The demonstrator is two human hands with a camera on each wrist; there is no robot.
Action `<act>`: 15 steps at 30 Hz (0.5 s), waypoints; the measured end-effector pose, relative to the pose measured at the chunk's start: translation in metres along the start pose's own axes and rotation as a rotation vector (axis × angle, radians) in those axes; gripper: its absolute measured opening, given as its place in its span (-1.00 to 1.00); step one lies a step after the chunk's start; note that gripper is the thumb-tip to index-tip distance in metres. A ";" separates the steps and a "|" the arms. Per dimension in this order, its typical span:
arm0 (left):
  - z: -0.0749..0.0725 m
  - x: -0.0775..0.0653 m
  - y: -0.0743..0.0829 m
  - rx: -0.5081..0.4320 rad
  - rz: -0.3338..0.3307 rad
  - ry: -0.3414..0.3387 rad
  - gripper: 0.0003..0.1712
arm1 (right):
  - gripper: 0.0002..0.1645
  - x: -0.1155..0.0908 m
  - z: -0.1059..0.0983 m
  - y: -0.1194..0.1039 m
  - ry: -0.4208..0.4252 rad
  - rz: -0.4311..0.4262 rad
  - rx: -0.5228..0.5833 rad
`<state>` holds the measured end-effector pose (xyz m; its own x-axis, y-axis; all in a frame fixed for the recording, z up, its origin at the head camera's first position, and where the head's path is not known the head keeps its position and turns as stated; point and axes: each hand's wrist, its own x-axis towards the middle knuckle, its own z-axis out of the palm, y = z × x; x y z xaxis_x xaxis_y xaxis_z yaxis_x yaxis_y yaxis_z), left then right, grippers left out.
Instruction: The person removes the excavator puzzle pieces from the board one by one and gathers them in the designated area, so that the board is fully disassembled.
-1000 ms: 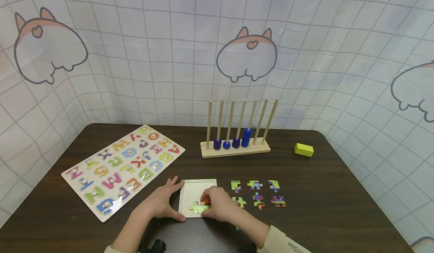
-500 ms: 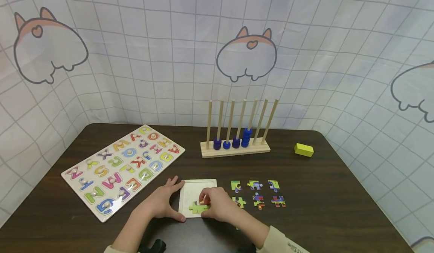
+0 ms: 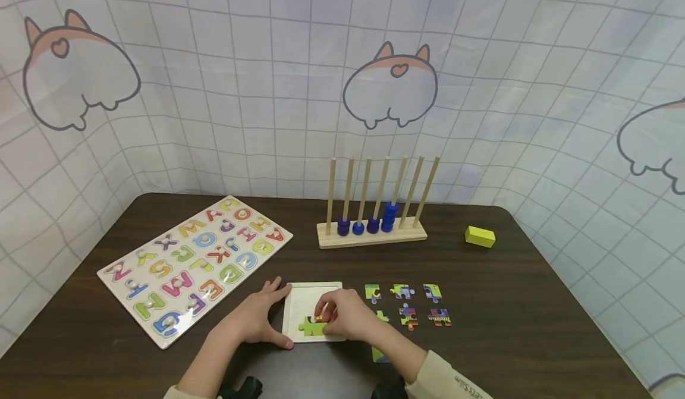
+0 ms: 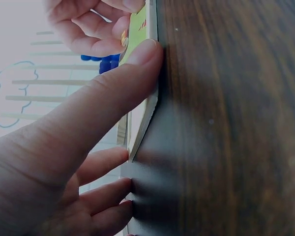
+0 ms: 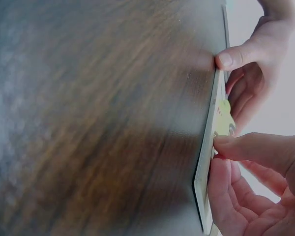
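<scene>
A square wooden puzzle tray [image 3: 305,295] lies on the table before me. My left hand [image 3: 254,319] braces its left side, fingers spread, with the thumb at the near corner and the index finger at the far one. Inside the tray, along its near edge, is a green jigsaw piece [image 3: 310,328]. My right hand [image 3: 348,314] pinches at this piece's right end with thumb and curled fingers, which hide part of it. In the left wrist view the green piece [image 4: 137,29] shows a small red mark close to the right thumb.
Several loose jigsaw pieces [image 3: 407,316] lie in rows to the right, one partly under the right forearm. A letter board [image 3: 198,256] lies at left. Behind stand a wooden peg rack [image 3: 371,241] with blue beads and a yellow block [image 3: 479,236].
My right hand has shifted slightly to the right and up, its thumb drawing back from the tray's near edge. More of a loose piece shows below the forearm. The left hand stays put.
</scene>
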<state>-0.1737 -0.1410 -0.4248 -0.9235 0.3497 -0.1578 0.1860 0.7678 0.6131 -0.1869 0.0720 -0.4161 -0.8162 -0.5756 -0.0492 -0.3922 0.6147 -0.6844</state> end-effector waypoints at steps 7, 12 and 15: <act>0.000 0.001 -0.001 0.001 0.006 0.001 0.22 | -0.75 0.000 0.001 0.001 0.003 0.019 -0.011; 0.001 0.001 -0.001 0.002 0.014 0.005 0.22 | -0.75 -0.001 0.001 0.003 0.020 0.006 0.005; 0.001 0.001 -0.001 0.005 0.010 0.004 0.22 | -0.76 -0.002 0.000 0.004 0.025 -0.014 0.022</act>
<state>-0.1750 -0.1412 -0.4264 -0.9228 0.3553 -0.1490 0.1968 0.7671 0.6106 -0.1868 0.0755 -0.4190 -0.8212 -0.5702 -0.0219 -0.3942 0.5946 -0.7007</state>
